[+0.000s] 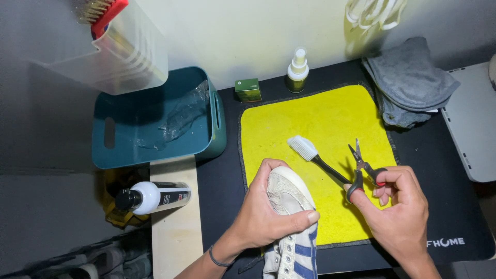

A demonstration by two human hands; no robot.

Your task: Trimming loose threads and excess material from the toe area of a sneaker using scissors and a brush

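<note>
Over the yellow towel [320, 124] on the counter [454, 170], the left hand [263, 217] clasped a white sneaker's [289, 206] toe, while the right hand [400, 206] pinched small scissors [361, 168] beside a white-bristled brush [315, 156].

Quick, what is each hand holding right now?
Left hand: closed around the toe of a white sneaker with blue stripes.
Right hand: closed on small red-handled pliers and a white-bristled black brush.

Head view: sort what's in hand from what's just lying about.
In hand: sneaker in left hand; scissors and brush in right hand; yellow cloth.
Lying about: spray bottle, grey towel, teal bin, white bottle, green box.
</note>
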